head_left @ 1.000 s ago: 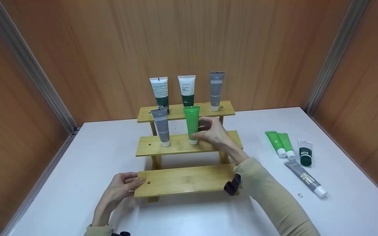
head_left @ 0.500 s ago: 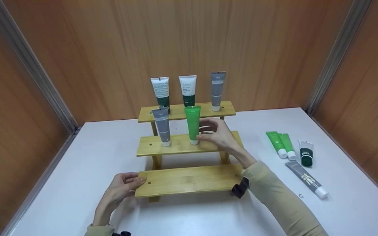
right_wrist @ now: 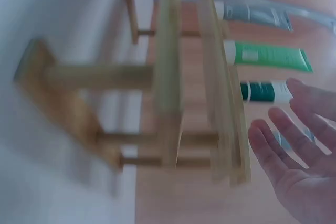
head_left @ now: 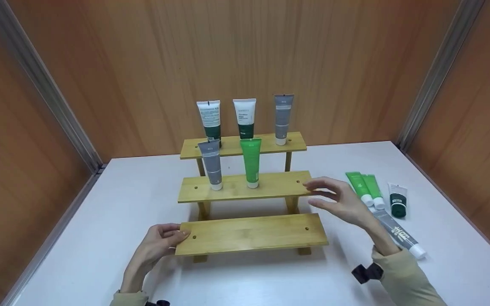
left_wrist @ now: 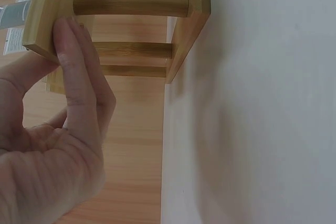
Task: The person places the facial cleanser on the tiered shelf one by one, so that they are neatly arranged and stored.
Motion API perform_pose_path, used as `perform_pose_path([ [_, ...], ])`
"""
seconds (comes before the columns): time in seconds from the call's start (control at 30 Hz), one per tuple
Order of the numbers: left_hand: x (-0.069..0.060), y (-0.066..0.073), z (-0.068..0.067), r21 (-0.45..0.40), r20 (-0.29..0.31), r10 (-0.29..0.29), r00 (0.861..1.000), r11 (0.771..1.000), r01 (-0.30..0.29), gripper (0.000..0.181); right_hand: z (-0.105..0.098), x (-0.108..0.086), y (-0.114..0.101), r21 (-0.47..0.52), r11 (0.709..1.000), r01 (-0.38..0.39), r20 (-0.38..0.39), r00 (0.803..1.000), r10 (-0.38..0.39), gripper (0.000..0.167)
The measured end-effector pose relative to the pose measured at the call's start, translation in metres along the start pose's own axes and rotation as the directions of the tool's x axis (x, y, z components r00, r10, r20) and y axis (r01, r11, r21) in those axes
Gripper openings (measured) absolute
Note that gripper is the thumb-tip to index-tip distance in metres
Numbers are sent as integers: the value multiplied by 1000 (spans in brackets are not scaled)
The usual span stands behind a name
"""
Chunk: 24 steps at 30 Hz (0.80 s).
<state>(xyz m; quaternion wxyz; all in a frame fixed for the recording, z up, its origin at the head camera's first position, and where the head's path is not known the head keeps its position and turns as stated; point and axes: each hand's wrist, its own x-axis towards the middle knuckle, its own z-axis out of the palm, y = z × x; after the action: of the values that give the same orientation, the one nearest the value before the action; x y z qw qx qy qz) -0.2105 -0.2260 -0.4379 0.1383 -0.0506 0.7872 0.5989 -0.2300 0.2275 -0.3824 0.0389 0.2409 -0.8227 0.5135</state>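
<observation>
A three-step wooden display stand [head_left: 251,233] stands on the table. My left hand [head_left: 156,243] pinches the left end of its lowest step, thumb on top and fingers beneath, as the left wrist view also shows. On the middle step a green tube [head_left: 251,163] and a grey tube [head_left: 212,165] stand upright on their white caps. Two white-and-green tubes, one at the left [head_left: 209,119] and one in the middle [head_left: 245,117], share the top step with another grey tube [head_left: 283,119]. My right hand [head_left: 345,202] is off the right end of the middle step, fingers apart, holding nothing.
Right of the stand, two green tubes [head_left: 359,187] lie side by side on the white table [head_left: 79,238]. Close to them lie a white-and-dark-green tube [head_left: 397,202] and a grey tube [head_left: 400,233], partly behind my right hand. Wooden panels [head_left: 245,51] enclose the back and sides.
My right hand has let go of the green tube, which stays standing on the middle step, and has moved right and toward me. The left hand keeps its hold on the stand.
</observation>
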Motion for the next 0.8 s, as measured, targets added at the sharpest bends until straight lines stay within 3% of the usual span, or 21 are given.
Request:
perform_pose_path([
  [0.23,0,0,0,-2,13,5,1000,1000,-5,56,-51,-48,33,-173,985,-17,-10,1000,15,29],
  [0.4,1,-1,0,-4,20,4,1000,1000,-4,58,-84,-73,52,-260,961,-94,12,995,101,23],
  [0.6,0,-1,-1,-3,45,26,999,1000,-26,60,-115,-93,67,-341,910,-237,16,966,258,24],
  [0.8,0,-1,-3,-13,62,33,998,999,-32,63,-129,-104,82,-368,866,-338,25,928,373,25],
])
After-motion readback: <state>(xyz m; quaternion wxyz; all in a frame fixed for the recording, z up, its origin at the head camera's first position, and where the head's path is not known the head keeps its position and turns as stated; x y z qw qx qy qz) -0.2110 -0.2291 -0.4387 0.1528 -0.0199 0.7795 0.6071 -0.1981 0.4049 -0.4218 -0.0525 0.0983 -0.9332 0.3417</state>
